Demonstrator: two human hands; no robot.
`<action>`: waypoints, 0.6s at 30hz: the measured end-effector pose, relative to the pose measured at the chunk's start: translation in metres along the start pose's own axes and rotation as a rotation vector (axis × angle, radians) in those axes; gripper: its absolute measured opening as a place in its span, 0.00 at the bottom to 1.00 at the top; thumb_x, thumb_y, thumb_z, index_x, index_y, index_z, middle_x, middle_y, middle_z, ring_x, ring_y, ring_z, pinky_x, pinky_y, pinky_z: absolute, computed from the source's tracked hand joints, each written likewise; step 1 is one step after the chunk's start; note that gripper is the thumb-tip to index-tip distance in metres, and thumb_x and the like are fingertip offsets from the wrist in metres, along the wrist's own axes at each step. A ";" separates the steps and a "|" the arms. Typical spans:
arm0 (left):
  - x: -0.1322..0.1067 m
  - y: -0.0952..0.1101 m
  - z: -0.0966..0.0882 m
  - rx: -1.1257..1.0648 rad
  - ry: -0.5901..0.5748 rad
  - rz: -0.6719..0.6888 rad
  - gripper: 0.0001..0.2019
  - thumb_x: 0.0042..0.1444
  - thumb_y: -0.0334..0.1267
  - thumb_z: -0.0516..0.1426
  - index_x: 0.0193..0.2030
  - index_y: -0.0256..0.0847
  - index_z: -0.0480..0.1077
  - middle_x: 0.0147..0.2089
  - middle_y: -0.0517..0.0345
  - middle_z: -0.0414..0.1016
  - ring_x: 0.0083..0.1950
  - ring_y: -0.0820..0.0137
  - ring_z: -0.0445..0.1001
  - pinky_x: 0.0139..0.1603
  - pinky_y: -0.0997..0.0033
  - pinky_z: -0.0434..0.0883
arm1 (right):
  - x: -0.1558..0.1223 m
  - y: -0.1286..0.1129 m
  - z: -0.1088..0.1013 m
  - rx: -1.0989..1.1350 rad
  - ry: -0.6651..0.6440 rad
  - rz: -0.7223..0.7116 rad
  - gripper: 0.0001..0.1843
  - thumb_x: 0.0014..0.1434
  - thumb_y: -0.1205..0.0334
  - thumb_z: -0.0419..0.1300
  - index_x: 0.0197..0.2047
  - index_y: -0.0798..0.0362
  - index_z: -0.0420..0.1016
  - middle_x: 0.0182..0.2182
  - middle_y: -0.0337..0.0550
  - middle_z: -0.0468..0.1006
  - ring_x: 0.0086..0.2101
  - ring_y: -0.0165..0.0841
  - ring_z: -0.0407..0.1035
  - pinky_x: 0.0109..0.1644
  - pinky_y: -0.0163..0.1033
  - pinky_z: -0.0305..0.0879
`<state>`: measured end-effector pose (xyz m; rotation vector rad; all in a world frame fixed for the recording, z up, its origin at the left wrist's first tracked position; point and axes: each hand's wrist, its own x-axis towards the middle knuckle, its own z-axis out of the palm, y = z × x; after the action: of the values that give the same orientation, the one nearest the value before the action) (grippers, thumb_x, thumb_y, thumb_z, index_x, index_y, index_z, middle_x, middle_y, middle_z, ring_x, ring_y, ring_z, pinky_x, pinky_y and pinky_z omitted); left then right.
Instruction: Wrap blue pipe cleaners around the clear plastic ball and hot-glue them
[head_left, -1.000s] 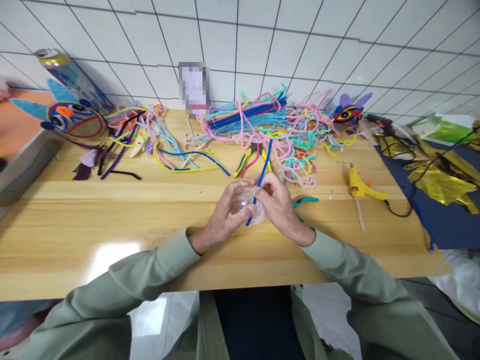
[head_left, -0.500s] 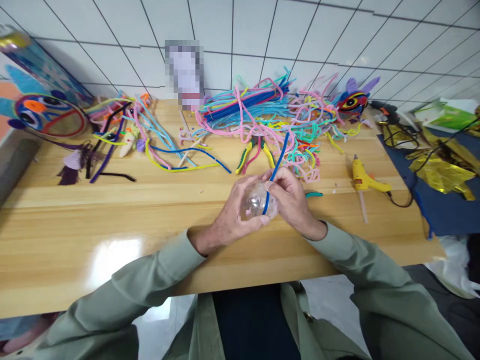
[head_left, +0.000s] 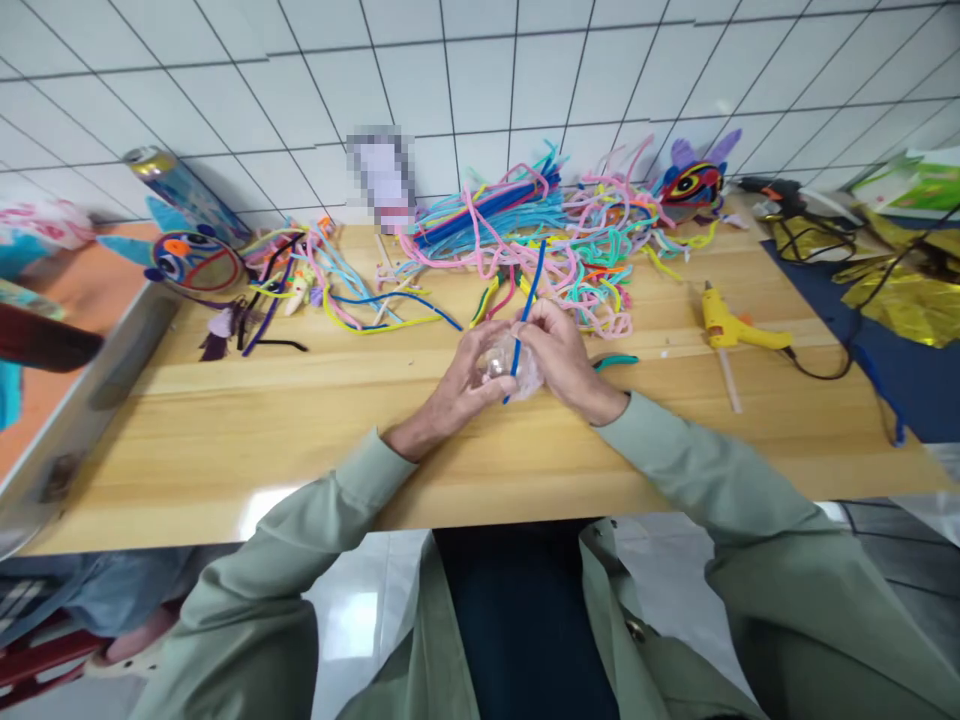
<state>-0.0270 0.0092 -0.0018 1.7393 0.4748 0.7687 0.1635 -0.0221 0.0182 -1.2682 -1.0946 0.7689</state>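
Both of my hands are together over the middle of the table. My left hand (head_left: 466, 378) curls around a clear, shiny rounded plastic piece (head_left: 532, 377), with its thumb along the near side. A blue pipe cleaner (head_left: 537, 272) lies across the front of that piece, its upper end sticking up past my fingers and its lower end just below my left thumb. My right hand (head_left: 566, 362) pinches the pipe cleaner between thumb and fingers against the plastic. The fingers behind the piece are partly hidden.
Behind my hands lie pliers (head_left: 487, 298) and a heap of coloured pipe cleaners (head_left: 480, 225). A teal-handled tool (head_left: 616, 360) is just right of my hand. Farther right sits a yellow glue gun (head_left: 724, 322) with its cord. Decorated masks (head_left: 196, 262) and a can (head_left: 180, 190) stand left.
The view has swung left, showing more of the table's left end. The pipe cleaner's lower end now pokes slightly past my left thumb. Both hands keep their holds.
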 end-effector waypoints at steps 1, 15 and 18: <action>0.000 -0.002 -0.001 0.019 -0.014 0.007 0.49 0.61 0.64 0.70 0.81 0.50 0.55 0.83 0.40 0.56 0.84 0.45 0.60 0.79 0.41 0.70 | 0.003 0.002 0.000 0.016 0.004 0.014 0.11 0.58 0.59 0.65 0.29 0.46 0.65 0.29 0.33 0.67 0.33 0.33 0.62 0.39 0.42 0.61; 0.002 -0.008 -0.010 0.300 -0.067 0.017 0.59 0.55 0.70 0.72 0.84 0.48 0.52 0.86 0.35 0.52 0.87 0.41 0.55 0.84 0.36 0.62 | 0.014 0.007 0.001 0.281 0.011 0.182 0.11 0.47 0.59 0.65 0.24 0.47 0.64 0.22 0.30 0.62 0.27 0.30 0.57 0.31 0.39 0.53; 0.002 -0.009 -0.016 0.374 -0.113 0.035 0.62 0.51 0.66 0.76 0.84 0.51 0.50 0.87 0.37 0.50 0.88 0.40 0.51 0.87 0.35 0.55 | 0.013 0.009 -0.001 0.302 0.019 0.220 0.12 0.46 0.58 0.65 0.24 0.47 0.63 0.21 0.30 0.61 0.26 0.29 0.55 0.30 0.39 0.52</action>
<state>-0.0362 0.0240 -0.0067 2.1304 0.5372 0.6294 0.1696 -0.0086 0.0126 -1.1442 -0.7955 1.0441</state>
